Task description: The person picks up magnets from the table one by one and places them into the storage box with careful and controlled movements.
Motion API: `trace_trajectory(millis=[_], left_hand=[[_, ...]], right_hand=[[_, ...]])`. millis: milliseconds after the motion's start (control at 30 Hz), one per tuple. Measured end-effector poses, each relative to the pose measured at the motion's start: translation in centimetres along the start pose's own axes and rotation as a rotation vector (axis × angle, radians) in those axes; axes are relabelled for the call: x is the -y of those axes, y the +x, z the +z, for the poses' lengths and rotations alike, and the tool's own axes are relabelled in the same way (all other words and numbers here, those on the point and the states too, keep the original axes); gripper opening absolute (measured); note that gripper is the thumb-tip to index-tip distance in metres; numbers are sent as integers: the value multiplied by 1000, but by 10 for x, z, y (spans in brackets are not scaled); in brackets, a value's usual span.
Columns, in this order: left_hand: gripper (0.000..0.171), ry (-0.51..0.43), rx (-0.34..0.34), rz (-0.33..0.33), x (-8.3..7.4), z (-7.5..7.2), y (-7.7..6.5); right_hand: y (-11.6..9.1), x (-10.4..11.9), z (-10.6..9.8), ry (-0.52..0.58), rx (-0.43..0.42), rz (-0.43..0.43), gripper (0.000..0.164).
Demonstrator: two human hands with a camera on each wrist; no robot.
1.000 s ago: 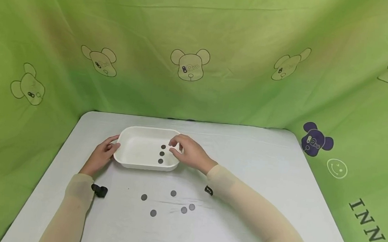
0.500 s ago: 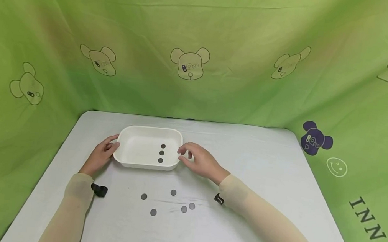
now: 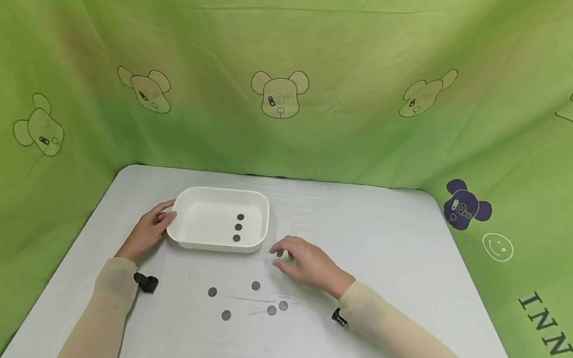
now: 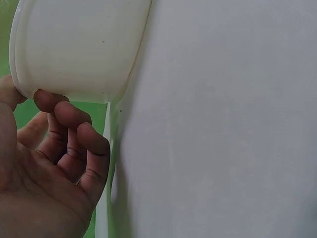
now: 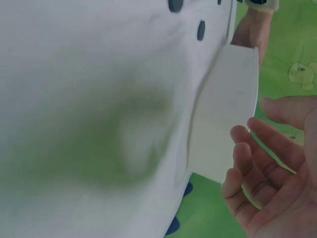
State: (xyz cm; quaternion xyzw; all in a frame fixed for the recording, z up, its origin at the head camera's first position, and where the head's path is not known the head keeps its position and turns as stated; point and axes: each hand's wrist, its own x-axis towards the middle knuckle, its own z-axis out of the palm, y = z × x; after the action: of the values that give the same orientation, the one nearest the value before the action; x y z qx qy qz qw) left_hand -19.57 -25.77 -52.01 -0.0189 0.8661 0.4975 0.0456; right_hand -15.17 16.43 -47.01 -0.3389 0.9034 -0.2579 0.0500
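Note:
A white rectangular tray [image 3: 214, 247] stands on the table toward the back left. My left hand [image 3: 146, 232] grips its left end, thumb at the rim and curled fingers [image 4: 72, 114] against the outer wall. Inside the tray, three dark round discs [image 3: 238, 227] lie in a row near the right end. My right hand [image 3: 309, 265] hovers just right of the tray's front right corner, thumb and fingers loosely bent and apart, holding nothing. Several more grey discs [image 3: 226, 315] lie scattered on the table in front of the tray.
The white-covered table [image 3: 388, 239] has a green curtain [image 3: 351, 145] printed with bear heads behind it and at both sides. A black strap mount [image 3: 146, 283] sits on my left wrist, and a similar black clip [image 3: 340, 317] on my right.
My right hand has drawn back from over the tray's right end, moving right and toward me. The left hand, the tray and the discs have stayed in place.

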Motion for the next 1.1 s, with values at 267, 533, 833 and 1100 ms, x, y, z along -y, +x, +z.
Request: trace_trajectory(millis=[267, 533, 833, 1100], left_hand=[[56, -11, 0, -13, 2, 1, -1], [55, -18, 7, -22, 2, 1, -2], [55, -17, 2, -10, 2, 1, -2], [57, -7, -2, -3, 2, 1, -2]], right_hand=[[-22, 2, 2, -37, 41, -13, 24], [-43, 0, 9, -73, 94, -56, 27], [-57, 2, 18, -92, 147, -63, 30], [-60, 4, 22, -128, 178, -91, 29]])
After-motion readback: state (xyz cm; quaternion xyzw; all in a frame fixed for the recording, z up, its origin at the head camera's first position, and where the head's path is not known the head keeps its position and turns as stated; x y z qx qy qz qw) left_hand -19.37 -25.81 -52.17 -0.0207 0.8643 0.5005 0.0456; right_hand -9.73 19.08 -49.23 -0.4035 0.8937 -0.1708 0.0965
